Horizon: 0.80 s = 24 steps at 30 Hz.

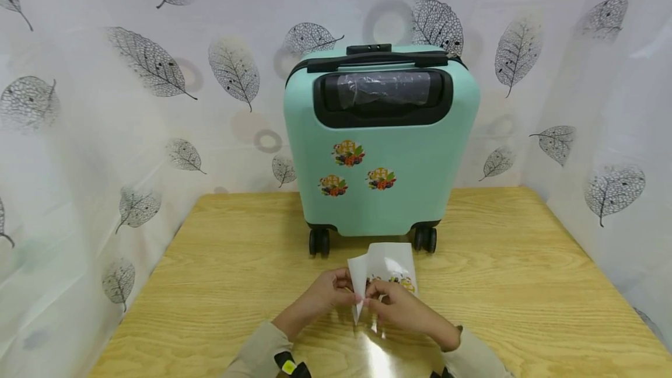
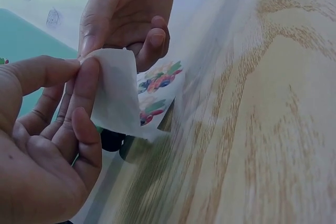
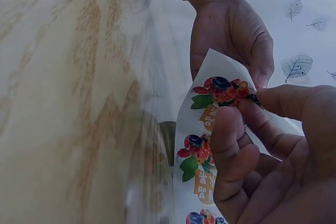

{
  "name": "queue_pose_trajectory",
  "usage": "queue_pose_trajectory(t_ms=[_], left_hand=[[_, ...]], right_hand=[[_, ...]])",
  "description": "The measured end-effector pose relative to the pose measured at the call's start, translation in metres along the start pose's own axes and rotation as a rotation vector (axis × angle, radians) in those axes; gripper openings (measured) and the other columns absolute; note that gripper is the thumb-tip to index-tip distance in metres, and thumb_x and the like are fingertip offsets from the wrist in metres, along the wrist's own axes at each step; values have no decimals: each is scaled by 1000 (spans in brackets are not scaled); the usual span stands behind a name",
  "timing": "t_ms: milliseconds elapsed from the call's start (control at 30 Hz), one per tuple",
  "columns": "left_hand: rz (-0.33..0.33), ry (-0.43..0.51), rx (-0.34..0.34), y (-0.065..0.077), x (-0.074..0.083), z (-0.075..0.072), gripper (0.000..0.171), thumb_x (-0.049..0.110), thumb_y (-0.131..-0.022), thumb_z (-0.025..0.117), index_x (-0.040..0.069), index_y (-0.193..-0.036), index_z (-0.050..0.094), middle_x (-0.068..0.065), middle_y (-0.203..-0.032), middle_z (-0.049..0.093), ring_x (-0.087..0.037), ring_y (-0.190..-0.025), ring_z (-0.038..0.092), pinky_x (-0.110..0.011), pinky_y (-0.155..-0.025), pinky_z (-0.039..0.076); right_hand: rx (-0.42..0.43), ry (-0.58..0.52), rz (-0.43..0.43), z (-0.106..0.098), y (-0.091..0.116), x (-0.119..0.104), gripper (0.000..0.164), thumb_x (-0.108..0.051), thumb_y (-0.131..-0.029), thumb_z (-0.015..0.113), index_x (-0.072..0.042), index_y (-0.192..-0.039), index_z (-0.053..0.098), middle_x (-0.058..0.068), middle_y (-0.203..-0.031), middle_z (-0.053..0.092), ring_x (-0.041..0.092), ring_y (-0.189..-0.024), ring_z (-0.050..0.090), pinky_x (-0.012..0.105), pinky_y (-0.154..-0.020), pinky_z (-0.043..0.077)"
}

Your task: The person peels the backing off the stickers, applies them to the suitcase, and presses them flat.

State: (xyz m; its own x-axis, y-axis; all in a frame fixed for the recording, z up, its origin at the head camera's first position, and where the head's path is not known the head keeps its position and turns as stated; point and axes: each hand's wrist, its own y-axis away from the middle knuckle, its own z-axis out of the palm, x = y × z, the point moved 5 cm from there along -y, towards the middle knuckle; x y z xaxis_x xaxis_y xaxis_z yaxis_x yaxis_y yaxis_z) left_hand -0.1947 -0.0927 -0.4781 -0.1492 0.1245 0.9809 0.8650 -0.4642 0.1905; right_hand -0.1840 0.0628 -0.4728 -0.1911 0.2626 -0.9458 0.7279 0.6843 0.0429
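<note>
A white sheet of fruit stickers (image 1: 391, 256) is held up in front of the suitcase, its left part folded back to show the blank underside. My left hand (image 1: 324, 297) pinches that folded part between thumb and fingers. From the other side, my right hand (image 1: 401, 309) pinches the end of a fruit sticker (image 3: 223, 91) on the sheet. The fingertips of both hands meet at the fold. Below that sticker, another fruit sticker (image 3: 197, 153) lies flat on the sheet. In the left wrist view, the blank underside (image 2: 116, 95) faces the camera.
A mint-green suitcase (image 1: 415, 174) stands upright at the back of the wooden table (image 1: 236, 249). Its front bears three fruit stickers, including an upper one (image 1: 348, 153). Behind it hangs a white curtain (image 1: 236, 150) with a leaf print.
</note>
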Motion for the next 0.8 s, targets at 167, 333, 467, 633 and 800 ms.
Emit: queue_pose_trajectory(t_ms=[167, 333, 467, 633, 800], left_hand=[[5, 16, -13, -1, 0, 0, 34, 5, -84, 68, -8, -114, 59, 2, -88, 67, -9, -81, 62, -24, -73, 49], [18, 18, -13, -2, -1, 0, 32, 5, -83, 66, -8, -112, 59, 2, -88, 67, -9, -81, 62, -24, -73, 48], [5, 31, 6, -2, -2, -1, 35, 6, -83, 66, -7, -114, 58, 1, -89, 67, -9, -83, 62, -25, -75, 49], [-17, 54, 12, -3, -4, -1, 42, 5, -82, 65, -6, -121, 54, 0, -92, 68, -8, -85, 62, -25, -75, 49], [8, 50, -18, -2, -3, 1, 43, 3, -81, 60, -6, -121, 51, 2, -88, 66, -7, -80, 58, -23, -70, 44]], right_hand=[[-4, -55, 19, -1, 1, -1, 19, -17, -99, 54, 1, -99, 59, 17, -94, 59, 11, -62, 60, 30, -58, 55], [19, -46, 20, -2, 0, -2, 18, -18, -96, 59, 0, -96, 60, 10, -91, 60, 10, -66, 61, 29, -57, 54], [30, -33, 13, -1, -1, -2, 19, -19, -94, 62, 0, -95, 59, 5, -87, 58, 9, -71, 59, 27, -57, 54], [39, -32, 27, 1, -1, -1, 20, -19, -94, 63, 0, -93, 58, 3, -85, 57, 8, -64, 57, 26, -54, 53], [35, -57, 46, 3, 1, -3, 22, -21, -94, 64, 0, -93, 57, 4, -84, 57, 9, -59, 56, 29, -52, 53]])
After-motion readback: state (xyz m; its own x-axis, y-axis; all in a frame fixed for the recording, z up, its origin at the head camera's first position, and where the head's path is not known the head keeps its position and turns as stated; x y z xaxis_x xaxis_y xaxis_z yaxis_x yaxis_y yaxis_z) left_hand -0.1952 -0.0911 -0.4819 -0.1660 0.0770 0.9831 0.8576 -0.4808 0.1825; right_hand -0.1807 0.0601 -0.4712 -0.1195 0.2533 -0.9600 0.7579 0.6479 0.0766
